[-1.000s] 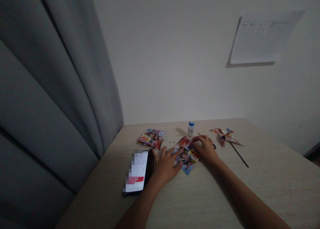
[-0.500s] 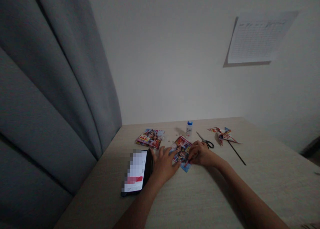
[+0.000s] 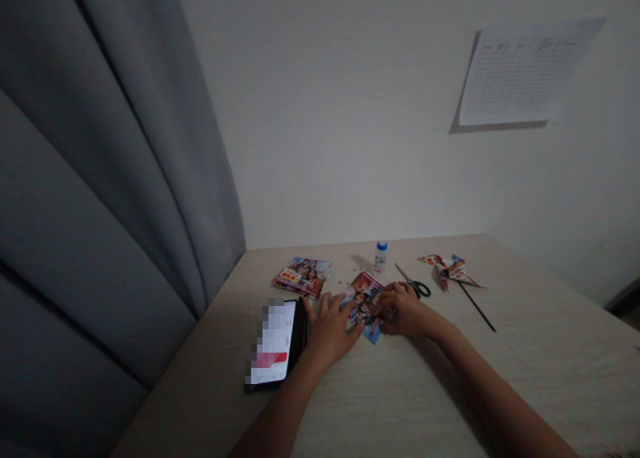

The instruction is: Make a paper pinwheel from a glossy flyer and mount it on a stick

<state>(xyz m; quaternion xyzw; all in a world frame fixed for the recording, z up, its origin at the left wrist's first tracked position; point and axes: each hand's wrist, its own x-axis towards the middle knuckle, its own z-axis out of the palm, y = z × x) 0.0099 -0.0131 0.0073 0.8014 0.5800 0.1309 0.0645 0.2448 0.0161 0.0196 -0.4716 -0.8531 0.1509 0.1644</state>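
Note:
A colourful printed paper square (image 3: 363,295) lies on the table with one corner pointing toward me. My left hand (image 3: 334,328) rests at its left side, fingers spread, the fingertips touching the paper. Over the right corner my right hand (image 3: 404,309) is closed, its bent fingers pinching at the paper; the fingertips are partly hidden. Just beyond that hand lie scissors (image 3: 421,289) with black handles, blades pointing away to the left. A phone (image 3: 274,345) in a dark case, its screen lit, is beside my left wrist.
At the back left sits a stack of printed papers (image 3: 303,277). A small glue bottle (image 3: 381,258) with a blue cap stands upright behind the paper square. To the right lies a paper pinwheel (image 3: 453,270) on a black stick (image 3: 477,306). A curtain (image 3: 150,178) hangs along the left.
My right hand's fingers have shifted slightly inward over the paper's right side. My left hand stays in place with its fingers spread. The whole view has moved slightly.

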